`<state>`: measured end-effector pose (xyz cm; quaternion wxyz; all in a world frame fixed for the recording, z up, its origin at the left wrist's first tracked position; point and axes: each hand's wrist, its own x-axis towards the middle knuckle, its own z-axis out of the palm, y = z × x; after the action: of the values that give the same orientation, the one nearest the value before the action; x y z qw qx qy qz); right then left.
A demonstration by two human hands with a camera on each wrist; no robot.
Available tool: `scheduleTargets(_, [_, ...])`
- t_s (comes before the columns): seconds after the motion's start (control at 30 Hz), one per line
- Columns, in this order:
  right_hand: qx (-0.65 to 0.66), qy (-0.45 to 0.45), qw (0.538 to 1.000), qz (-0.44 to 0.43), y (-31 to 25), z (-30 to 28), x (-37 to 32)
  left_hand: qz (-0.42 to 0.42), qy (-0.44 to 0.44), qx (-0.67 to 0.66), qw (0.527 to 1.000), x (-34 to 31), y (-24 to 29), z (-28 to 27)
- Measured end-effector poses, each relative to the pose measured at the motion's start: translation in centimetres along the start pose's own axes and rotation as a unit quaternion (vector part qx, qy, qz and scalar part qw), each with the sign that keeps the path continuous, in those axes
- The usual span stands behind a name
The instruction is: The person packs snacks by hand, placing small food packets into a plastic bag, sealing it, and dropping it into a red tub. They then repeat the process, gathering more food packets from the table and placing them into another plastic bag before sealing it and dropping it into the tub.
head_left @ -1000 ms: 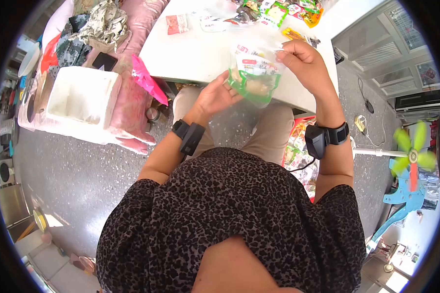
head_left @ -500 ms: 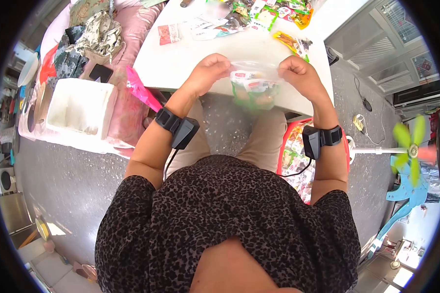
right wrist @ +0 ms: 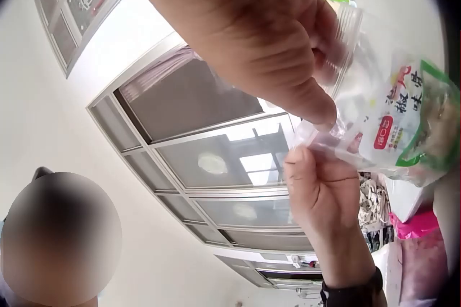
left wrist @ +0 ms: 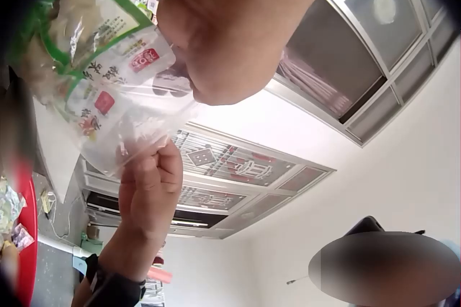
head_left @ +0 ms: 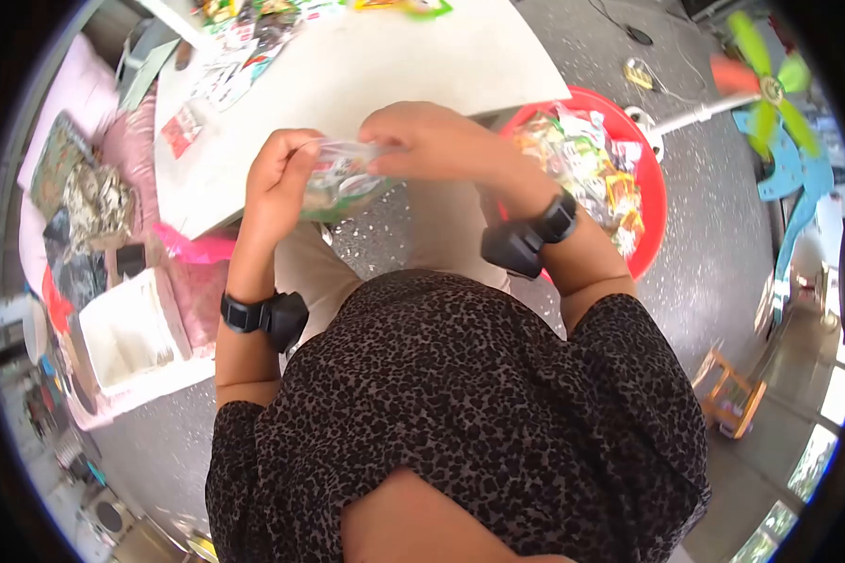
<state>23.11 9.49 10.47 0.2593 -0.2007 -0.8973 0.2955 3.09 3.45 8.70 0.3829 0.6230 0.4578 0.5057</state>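
Your left hand [head_left: 277, 186] and right hand [head_left: 432, 141] both pinch the clear bag [head_left: 340, 180], fingers closed on its mouth strip. It hangs between them by the desk [head_left: 366, 80], strip running hand to hand, green-edged packets [left wrist: 90, 23] below your fingers.

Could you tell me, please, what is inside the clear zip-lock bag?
Inside the clear zip-lock bag, at least two green-edged food packets overlap. Whatever lies between or behind them is covered.
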Motion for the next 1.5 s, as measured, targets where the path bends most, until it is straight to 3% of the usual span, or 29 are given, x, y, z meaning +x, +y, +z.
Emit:
scheduleTargets(0.1, [0.04, -0.059, 0.994, 0.082, -0.9, 1.0, -1.2, -0.038, -0.047, -0.06, 0.996, -1.2, 0.0, 0.8])
scheduleTargets(0.2, [0.159, -0.087, 0.973, 0.145, -1.8, 0.8, -2.5, -0.061, -0.081, -0.143, 0.985, -1.5, -0.7, 1.4])
scheduleTargets(0.33, [0.195, -0.034, 0.968, 0.151, -1.4, -0.6, -5.2, -0.065, -0.121, -0.16, 0.978, -1.1, -2.4, 1.8])
scheduleTargets(0.4, [0.19, 0.029, 0.971, 0.143, -0.3, -2.0, -7.6, -0.084, -0.086, -0.18, 0.976, -0.6, -2.2, 2.5])
scheduleTargets(0.53, [0.281, 0.215, 0.893, 0.278, 2.1, -5.5, -14.7, -0.145, -0.054, -0.206, 0.966, -0.7, -4.6, 2.1])
scheduleTargets(0.57, [0.275, 0.221, 0.884, 0.307, 3.6, -6.6, -17.3, -0.162, -0.046, -0.205, 0.964, -0.8, -5.5, 1.8])
scheduleTargets(0.63, [0.29, 0.349, 0.805, 0.381, 3.8, -8.0, -20.8, -0.196, -0.035, -0.189, 0.962, -1.3, -7.2, 1.3])
scheduleTargets(0.77, [0.315, 0.482, 0.717, 0.392, 8.8, -9.0, -30.2, -0.291, -0.004, -0.14, 0.946, -3.0, -10.5, 0.4])
scheduleTargets(0.87, [0.245, 0.586, 0.645, 0.424, 11.5, -8.6, -36.7, -0.342, 0.002, -0.117, 0.932, -4.6, -13.0, -0.4])
scheduleTargets(1.07, [0.163, 0.66, 0.522, 0.515, 15.6, -6.2, -47.4, -0.42, 0.017, -0.101, 0.902, -7.3, -16.2, -1.8])
scheduleTargets(1.17, [0.14, 0.596, 0.499, 0.614, 19.2, -4.7, -52.5, -0.436, 0.025, -0.078, 0.896, -8.3, -17.2, -2.3])
scheduleTargets(1.37, [0.17, 0.564, 0.524, 0.615, 19.6, -4.6, -51.7, -0.461, 0.021, -0.041, 0.886, -9.3, -18.8, -3.2])
scheduleTargets(1.47, [0.302, 0.688, 0.458, 0.475, 22.0, -4.6, -51.5, -0.47, 0.038, -0.045, 0.881, -8.9, -17.8, -2.7])
scheduleTargets(1.5, [0.294, 0.681, 0.48, 0.469, 20.7, -4.8, -50.3, -0.474, 0.038, -0.043, 0.879, -8.8, -17.7, -2.6])
